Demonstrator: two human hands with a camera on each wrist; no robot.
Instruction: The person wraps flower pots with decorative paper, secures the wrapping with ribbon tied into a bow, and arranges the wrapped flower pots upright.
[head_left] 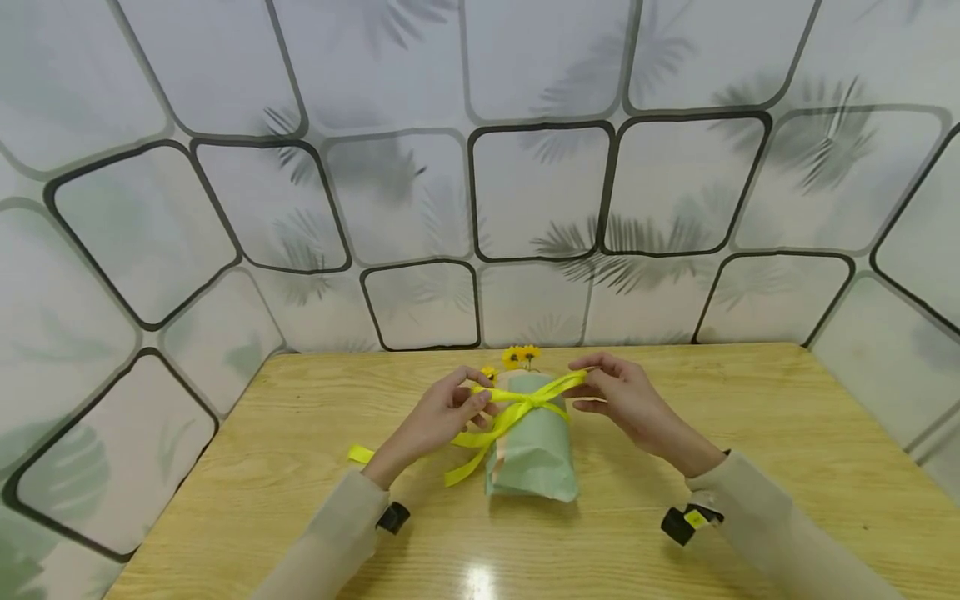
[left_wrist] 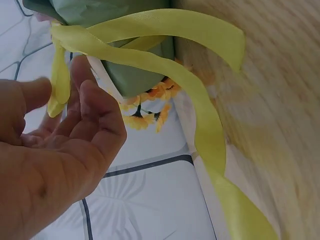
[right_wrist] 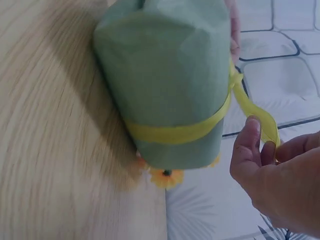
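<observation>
A bouquet wrapped in pale green paper [head_left: 536,454] lies on the table, its yellow-orange flowers [head_left: 517,358] pointing toward the wall. Around the wrap runs a bright yellow ribbon [head_left: 534,401], knotted on top with a loop out to each side. My left hand [head_left: 437,418] pinches the left loop between thumb and fingers; the left wrist view shows that ribbon loop [left_wrist: 60,87] beside the thumb. On the other side, my right hand [head_left: 633,407] pinches the right loop [right_wrist: 267,127]. Loose ribbon tails hang down at the left of the wrap.
The bouquet rests on a light wooden table [head_left: 750,433]. One ribbon tail [head_left: 361,453] reaches left past my left wrist. Behind and beside the table stands a wall covering [head_left: 540,192] with dark outlined shapes and leaf prints. Each wrist wears a small black device [head_left: 393,517].
</observation>
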